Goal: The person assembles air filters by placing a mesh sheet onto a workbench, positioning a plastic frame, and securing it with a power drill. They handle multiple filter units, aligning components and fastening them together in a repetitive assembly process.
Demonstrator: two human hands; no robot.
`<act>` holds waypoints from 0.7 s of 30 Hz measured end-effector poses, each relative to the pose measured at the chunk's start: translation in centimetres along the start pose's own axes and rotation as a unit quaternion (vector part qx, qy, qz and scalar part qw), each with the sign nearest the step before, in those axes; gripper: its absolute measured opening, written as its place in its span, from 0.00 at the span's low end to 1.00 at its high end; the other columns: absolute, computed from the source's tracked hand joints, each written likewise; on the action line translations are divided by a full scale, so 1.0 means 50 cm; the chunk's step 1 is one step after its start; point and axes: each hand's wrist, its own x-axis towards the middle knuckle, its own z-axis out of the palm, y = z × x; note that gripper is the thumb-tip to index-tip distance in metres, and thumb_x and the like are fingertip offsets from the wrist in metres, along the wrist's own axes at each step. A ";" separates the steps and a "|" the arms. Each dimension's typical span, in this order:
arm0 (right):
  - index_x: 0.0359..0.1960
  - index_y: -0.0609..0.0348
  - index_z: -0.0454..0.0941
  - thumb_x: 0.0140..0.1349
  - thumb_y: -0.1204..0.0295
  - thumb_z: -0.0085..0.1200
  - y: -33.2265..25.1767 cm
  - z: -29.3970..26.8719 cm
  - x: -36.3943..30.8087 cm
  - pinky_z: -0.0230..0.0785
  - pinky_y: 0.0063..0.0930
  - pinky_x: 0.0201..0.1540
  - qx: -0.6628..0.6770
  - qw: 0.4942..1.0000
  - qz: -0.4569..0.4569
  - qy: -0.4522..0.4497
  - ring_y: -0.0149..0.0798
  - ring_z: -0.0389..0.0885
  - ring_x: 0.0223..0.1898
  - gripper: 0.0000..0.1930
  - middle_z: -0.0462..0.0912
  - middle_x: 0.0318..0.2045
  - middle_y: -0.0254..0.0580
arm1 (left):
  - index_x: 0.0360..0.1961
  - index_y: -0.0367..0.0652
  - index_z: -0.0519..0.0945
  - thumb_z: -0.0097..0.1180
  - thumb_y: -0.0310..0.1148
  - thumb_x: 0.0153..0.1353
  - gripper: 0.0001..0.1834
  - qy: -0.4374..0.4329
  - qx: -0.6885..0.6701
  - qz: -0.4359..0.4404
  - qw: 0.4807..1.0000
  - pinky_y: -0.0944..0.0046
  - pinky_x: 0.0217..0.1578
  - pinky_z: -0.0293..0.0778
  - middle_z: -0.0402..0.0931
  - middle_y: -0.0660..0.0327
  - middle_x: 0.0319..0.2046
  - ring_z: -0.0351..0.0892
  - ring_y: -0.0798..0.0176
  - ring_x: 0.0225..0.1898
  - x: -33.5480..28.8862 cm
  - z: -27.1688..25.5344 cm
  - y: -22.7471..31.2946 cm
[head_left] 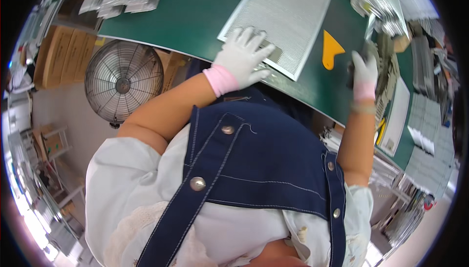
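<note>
Gloved hands working at a green table (195, 18) with a metal mesh panel (278, 20)

The left hand (243, 58) is pressing flat, fingers spread, on the panel's near corner; the panel is lying flat on the table; right of the panel an orange scraper (330, 49) is lying; further right, the right hand (364, 74) is closing on a dark object (352, 69), too blurred to identify.

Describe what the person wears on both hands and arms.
Both hands wear white knit gloves with pink ribbed cuffs: the left hand and the right hand. The forearms are bare below the cuffs. White sleeves end above the elbows. A thin pale band circles the right wrist just under the cuff.
</note>
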 end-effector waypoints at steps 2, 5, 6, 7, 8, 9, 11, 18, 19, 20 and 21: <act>0.57 0.68 0.66 0.68 0.71 0.52 0.008 -0.030 -0.089 0.68 0.20 0.26 0.094 0.995 -0.019 0.020 0.25 0.75 0.25 0.20 0.77 0.32 0.37 | 0.60 0.51 0.73 0.58 0.46 0.57 0.29 0.028 -0.013 -0.027 0.999 0.43 0.62 0.62 0.68 0.46 0.60 0.64 0.38 0.61 0.010 0.023 0.047; 0.60 0.64 0.67 0.69 0.71 0.51 -0.003 0.009 -0.207 0.74 0.26 0.34 0.023 0.999 0.026 -0.018 0.31 0.79 0.30 0.20 0.79 0.37 0.41 | 0.60 0.52 0.73 0.56 0.44 0.59 0.27 0.011 -0.001 -0.020 1.000 0.44 0.63 0.60 0.67 0.45 0.61 0.63 0.38 0.62 0.007 0.001 0.007; 0.59 0.62 0.69 0.67 0.71 0.52 0.018 -0.009 -0.232 0.75 0.29 0.38 -0.126 0.987 -0.103 -0.016 0.37 0.82 0.34 0.20 0.81 0.40 0.45 | 0.61 0.52 0.72 0.54 0.41 0.61 0.26 0.009 0.007 -0.026 1.000 0.44 0.64 0.59 0.66 0.45 0.62 0.62 0.38 0.63 0.015 0.020 0.018; 0.59 0.61 0.71 0.66 0.71 0.54 0.028 -0.009 -0.258 0.76 0.32 0.42 -0.261 0.940 -0.220 -0.016 0.42 0.84 0.37 0.20 0.82 0.43 0.48 | 0.62 0.52 0.72 0.54 0.41 0.61 0.26 -0.001 0.017 -0.023 1.000 0.44 0.64 0.58 0.66 0.45 0.62 0.62 0.39 0.63 0.016 0.024 0.017; 0.57 0.58 0.74 0.63 0.72 0.57 0.025 -0.010 -0.289 0.75 0.35 0.48 -0.279 0.946 -0.155 -0.054 0.50 0.84 0.45 0.20 0.82 0.48 0.51 | 0.62 0.53 0.72 0.54 0.42 0.62 0.26 -0.012 0.026 -0.019 0.999 0.44 0.64 0.57 0.66 0.45 0.62 0.62 0.39 0.63 0.010 0.020 0.010; 0.57 0.54 0.76 0.61 0.72 0.59 0.028 -0.011 -0.312 0.75 0.35 0.46 -0.321 0.934 -0.144 -0.056 0.51 0.83 0.44 0.21 0.83 0.43 0.51 | 0.63 0.53 0.71 0.53 0.42 0.62 0.27 -0.017 0.033 -0.015 0.999 0.44 0.65 0.57 0.66 0.45 0.63 0.62 0.39 0.64 0.011 0.021 0.008; 0.57 0.53 0.76 0.59 0.71 0.60 0.023 -0.011 -0.335 0.75 0.37 0.42 -0.352 0.911 -0.208 -0.048 0.51 0.83 0.39 0.22 0.83 0.39 0.48 | 0.63 0.53 0.72 0.52 0.42 0.63 0.26 -0.002 0.027 -0.012 1.000 0.43 0.65 0.56 0.66 0.44 0.63 0.61 0.38 0.64 0.013 0.030 0.009; 0.59 0.49 0.75 0.58 0.71 0.61 0.005 -0.016 -0.333 0.72 0.39 0.30 -0.358 0.894 -0.271 0.017 0.47 0.80 0.28 0.25 0.80 0.29 0.42 | 0.61 0.52 0.74 0.53 0.41 0.63 0.25 0.020 0.022 0.004 1.000 0.43 0.63 0.58 0.68 0.43 0.61 0.64 0.38 0.62 0.017 0.023 0.011; 0.59 0.49 0.74 0.58 0.71 0.61 0.008 -0.013 -0.334 0.72 0.39 0.30 -0.336 0.896 -0.287 0.037 0.47 0.80 0.28 0.25 0.80 0.29 0.41 | 0.61 0.52 0.74 0.53 0.41 0.63 0.25 0.026 0.019 0.006 0.999 0.43 0.63 0.58 0.68 0.43 0.61 0.64 0.38 0.62 0.017 0.024 0.010; 0.61 0.49 0.73 0.57 0.71 0.61 0.012 -0.009 -0.323 0.72 0.39 0.28 -0.390 0.868 -0.307 0.007 0.47 0.80 0.27 0.27 0.80 0.28 0.41 | 0.61 0.52 0.74 0.53 0.41 0.62 0.24 0.033 0.016 0.007 0.999 0.43 0.63 0.59 0.68 0.43 0.61 0.64 0.38 0.62 0.016 0.024 0.009; 0.60 0.48 0.74 0.58 0.70 0.61 0.012 -0.009 -0.318 0.72 0.39 0.28 -0.504 0.818 -0.272 -0.053 0.46 0.80 0.27 0.26 0.79 0.27 0.40 | 0.61 0.52 0.74 0.53 0.41 0.62 0.25 0.030 0.017 0.007 0.999 0.43 0.62 0.59 0.68 0.43 0.60 0.64 0.38 0.61 0.017 0.023 0.009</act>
